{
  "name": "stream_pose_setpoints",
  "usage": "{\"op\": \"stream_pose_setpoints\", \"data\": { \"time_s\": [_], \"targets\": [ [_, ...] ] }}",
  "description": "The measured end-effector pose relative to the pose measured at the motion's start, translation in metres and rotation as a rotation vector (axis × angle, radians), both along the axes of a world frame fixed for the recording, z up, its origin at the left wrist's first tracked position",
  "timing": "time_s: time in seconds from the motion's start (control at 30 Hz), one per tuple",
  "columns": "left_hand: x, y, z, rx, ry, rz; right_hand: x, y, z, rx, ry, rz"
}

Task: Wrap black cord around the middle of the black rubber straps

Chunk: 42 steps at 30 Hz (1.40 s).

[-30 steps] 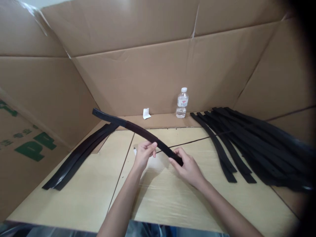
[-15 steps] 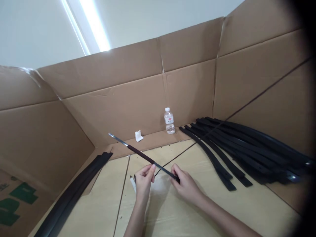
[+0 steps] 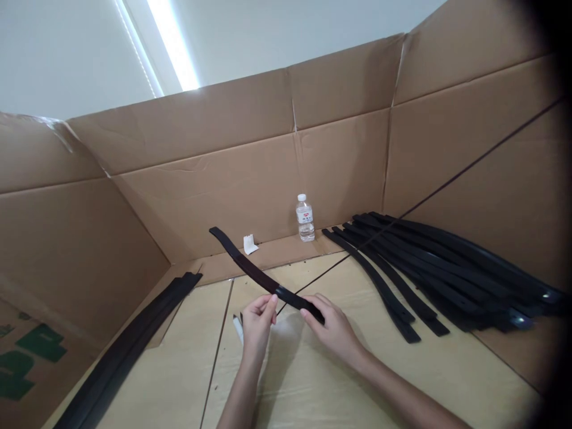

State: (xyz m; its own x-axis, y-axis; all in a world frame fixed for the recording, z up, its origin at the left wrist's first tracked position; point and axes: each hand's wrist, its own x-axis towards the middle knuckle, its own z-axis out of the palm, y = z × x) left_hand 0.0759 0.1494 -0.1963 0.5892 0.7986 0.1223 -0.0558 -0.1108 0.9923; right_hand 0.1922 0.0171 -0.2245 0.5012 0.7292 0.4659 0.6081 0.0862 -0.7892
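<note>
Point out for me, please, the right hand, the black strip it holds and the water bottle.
Right hand [image 3: 331, 325]: head view, on the back of the hand.
Black strip [image 3: 257, 274]: head view, on its brownish middle section.
Water bottle [image 3: 305, 215]: head view, on its label.

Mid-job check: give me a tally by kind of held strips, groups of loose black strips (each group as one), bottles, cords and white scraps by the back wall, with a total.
Held strip: 1
Groups of loose black strips: 2 (left group, right group)
Bottle: 1
Dark cord: 1
White scrap: 1
Total: 6
</note>
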Motion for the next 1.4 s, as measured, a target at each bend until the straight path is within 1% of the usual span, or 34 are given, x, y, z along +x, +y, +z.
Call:
{"op": "stream_pose_setpoints", "data": {
  "time_s": [0.17, 0.37, 0.57, 0.7, 0.77, 0.83, 0.93, 1.0, 1.13, 1.27, 1.4],
  "targets": [
    [0.002, 0.0, -0.001, -0.068, -0.019, 0.082, 0.001, 0.0, -0.002, -0.014, -0.053, -0.07],
    [0.004, -0.004, 0.0, -0.105, -0.013, 0.125, 0.001, -0.001, -0.002, -0.013, -0.085, -0.123],
    [0.006, -0.009, 0.007, -0.145, 0.016, 0.113, -0.001, -0.002, -0.003, -0.013, -0.178, -0.205],
    [0.007, -0.009, 0.004, -0.163, 0.069, 0.032, -0.003, -0.004, -0.006, -0.086, -0.322, -0.267],
    [0.007, -0.008, 0.001, -0.164, 0.086, -0.008, -0.002, -0.005, -0.006, -0.115, -0.36, -0.247],
    [0.007, -0.007, -0.001, -0.159, 0.083, -0.031, -0.001, -0.004, -0.005, -0.113, -0.334, -0.208],
    [0.005, -0.007, 0.0, -0.154, 0.068, -0.062, 0.0, -0.004, -0.001, -0.089, -0.198, -0.135],
    [0.003, -0.008, 0.003, -0.146, 0.05, -0.076, -0.001, -0.004, 0.001, -0.109, -0.117, -0.087],
    [0.001, -0.009, 0.008, -0.13, 0.005, -0.086, -0.005, -0.005, 0.005, -0.185, -0.025, -0.005],
    [0.0, -0.007, 0.008, -0.133, -0.016, -0.094, -0.005, -0.004, 0.006, -0.14, -0.004, 0.075],
    [0.0, -0.005, 0.006, -0.136, -0.037, -0.046, -0.002, -0.003, 0.004, -0.117, 0.005, 0.067]
  ]
}}
